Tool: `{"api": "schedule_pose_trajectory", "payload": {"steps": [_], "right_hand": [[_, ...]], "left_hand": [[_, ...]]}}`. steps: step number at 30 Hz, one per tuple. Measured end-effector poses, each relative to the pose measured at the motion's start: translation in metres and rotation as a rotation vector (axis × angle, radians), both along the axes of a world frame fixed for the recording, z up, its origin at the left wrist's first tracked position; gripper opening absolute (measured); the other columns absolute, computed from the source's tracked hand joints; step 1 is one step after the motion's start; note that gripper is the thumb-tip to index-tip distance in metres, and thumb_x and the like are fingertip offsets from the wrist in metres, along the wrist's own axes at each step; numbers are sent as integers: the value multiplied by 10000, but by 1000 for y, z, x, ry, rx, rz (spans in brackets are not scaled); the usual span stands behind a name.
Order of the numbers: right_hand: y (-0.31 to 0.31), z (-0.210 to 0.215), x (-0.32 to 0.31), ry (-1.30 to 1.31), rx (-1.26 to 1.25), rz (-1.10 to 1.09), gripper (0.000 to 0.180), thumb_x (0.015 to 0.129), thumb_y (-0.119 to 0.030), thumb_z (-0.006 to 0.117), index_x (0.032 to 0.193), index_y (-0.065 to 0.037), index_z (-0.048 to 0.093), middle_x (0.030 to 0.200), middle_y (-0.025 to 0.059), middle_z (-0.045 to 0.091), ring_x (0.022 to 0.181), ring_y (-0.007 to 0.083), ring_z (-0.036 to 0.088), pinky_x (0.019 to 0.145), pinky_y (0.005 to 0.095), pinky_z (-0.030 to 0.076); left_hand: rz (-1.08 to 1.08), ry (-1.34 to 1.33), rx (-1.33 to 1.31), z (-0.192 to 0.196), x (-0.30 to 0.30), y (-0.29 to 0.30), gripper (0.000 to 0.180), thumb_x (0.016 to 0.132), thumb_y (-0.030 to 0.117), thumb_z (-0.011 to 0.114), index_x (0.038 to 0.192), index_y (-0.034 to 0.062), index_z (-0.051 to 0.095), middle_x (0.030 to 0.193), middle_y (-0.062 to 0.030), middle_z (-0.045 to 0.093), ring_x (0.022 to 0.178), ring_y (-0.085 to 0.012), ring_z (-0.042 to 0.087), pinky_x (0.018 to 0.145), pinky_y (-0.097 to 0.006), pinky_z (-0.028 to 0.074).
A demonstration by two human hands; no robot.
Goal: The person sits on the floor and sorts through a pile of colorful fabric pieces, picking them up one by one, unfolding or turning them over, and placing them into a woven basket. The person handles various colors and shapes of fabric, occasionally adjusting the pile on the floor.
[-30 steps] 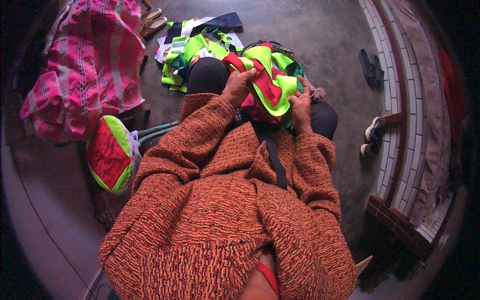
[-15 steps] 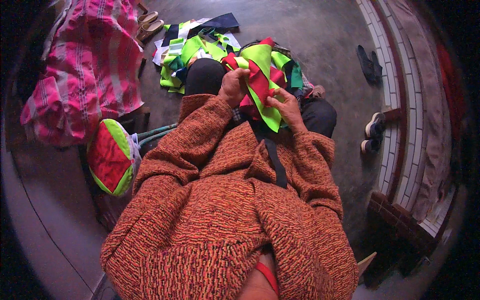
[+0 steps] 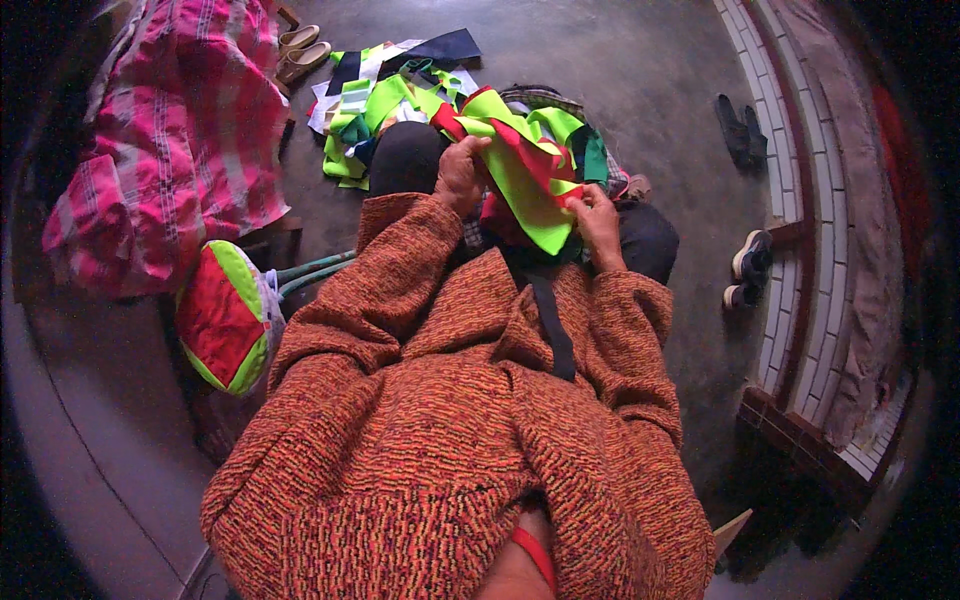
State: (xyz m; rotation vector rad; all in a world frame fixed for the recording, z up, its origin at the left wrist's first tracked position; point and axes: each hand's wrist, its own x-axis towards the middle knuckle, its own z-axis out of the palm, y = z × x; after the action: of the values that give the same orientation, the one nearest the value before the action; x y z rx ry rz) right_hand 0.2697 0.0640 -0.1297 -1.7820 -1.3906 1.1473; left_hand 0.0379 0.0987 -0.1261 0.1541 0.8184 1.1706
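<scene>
A piece of neon-yellow and red fabric (image 3: 530,205) is stretched between my two hands above my lap. My left hand (image 3: 463,176) is closed on its left edge, thumb on top. On the other side, my right hand (image 3: 597,222) pinches the fabric's right edge between thumb and fingers. The yellow face hangs to a point between my knees, and red shows along the folds. Just beyond my knees lies a heap of fabric scraps (image 3: 385,98) in neon yellow, white, navy and green.
A pink checked cloth (image 3: 175,150) drapes at the left, above a red and yellow sewn fabric item (image 3: 222,318). Beige shoes (image 3: 302,55) stand by the scraps. Dark slippers (image 3: 740,135) and sneakers (image 3: 750,262) sit along the tiled ledge (image 3: 800,220) at right.
My right hand has moved to the right, drawing the fabric wider. More of its yellow side now faces up, and less red shows. My left hand has shifted only slightly.
</scene>
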Motion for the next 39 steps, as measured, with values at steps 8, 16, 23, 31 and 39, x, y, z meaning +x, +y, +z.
{"api": "schedule_pose_trajectory", "payload": {"steps": [8,16,23,31,39], "right_hand": [[-2,-1,6,-256,-91,242,199,705,-153,623,889,-88,585,935,156,573,882,322,566,761,386,452],[15,-21,23,-9,340,-276,310,760,9,523,1064,-49,522,1011,120,562,814,193,596,661,264,489],[9,26,19,566,382,-577,318,822,19,509,1120,-39,415,1014,99,549,748,163,594,567,234,500],[10,27,23,586,395,-542,342,810,42,428,1131,-57,358,1068,113,507,759,158,574,574,243,508],[22,-19,35,193,270,-442,295,781,18,517,1068,-48,539,998,45,537,825,107,530,650,214,442]], "left_hand": [[-147,1036,614,-84,-9,2,161,744,146,541,876,54,554,714,-154,552,667,-337,540,590,-412,414],[-280,1081,613,-64,-5,-1,223,743,149,550,937,40,539,780,-140,566,684,-295,538,618,-369,423],[-276,243,159,-3,20,-3,345,725,140,549,1029,-19,515,906,-100,589,824,-207,577,708,-326,447],[-363,997,37,-46,23,3,513,688,160,595,1141,-45,467,996,-151,577,871,-250,575,767,-315,452],[-418,870,128,-47,22,-1,423,722,160,594,1099,-17,517,929,-117,593,767,-172,578,627,-288,477]]}}
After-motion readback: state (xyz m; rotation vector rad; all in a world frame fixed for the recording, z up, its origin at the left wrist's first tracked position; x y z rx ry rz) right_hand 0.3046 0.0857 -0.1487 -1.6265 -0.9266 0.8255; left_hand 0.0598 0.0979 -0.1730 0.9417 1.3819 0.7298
